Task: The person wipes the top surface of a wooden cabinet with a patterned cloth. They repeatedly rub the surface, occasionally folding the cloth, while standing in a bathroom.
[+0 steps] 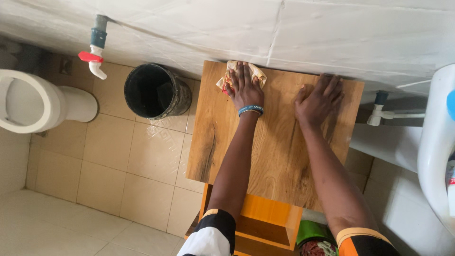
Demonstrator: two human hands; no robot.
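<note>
Head cam: left hand [245, 88] pressed flat on cloth [235, 71] at far edge of wooden tabletop [279, 156] by wall, right hand [319, 101] flat w/ fingers spread, gripping nothing; risk: leaning hard could tip the table or slide cloth off the far edge.

Cloth [244, 72] mostly under left hand [245, 87]

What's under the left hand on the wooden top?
A crumpled cloth lies under the left hand, pressed on the wooden top. Its edges show; the middle is covered.
</note>
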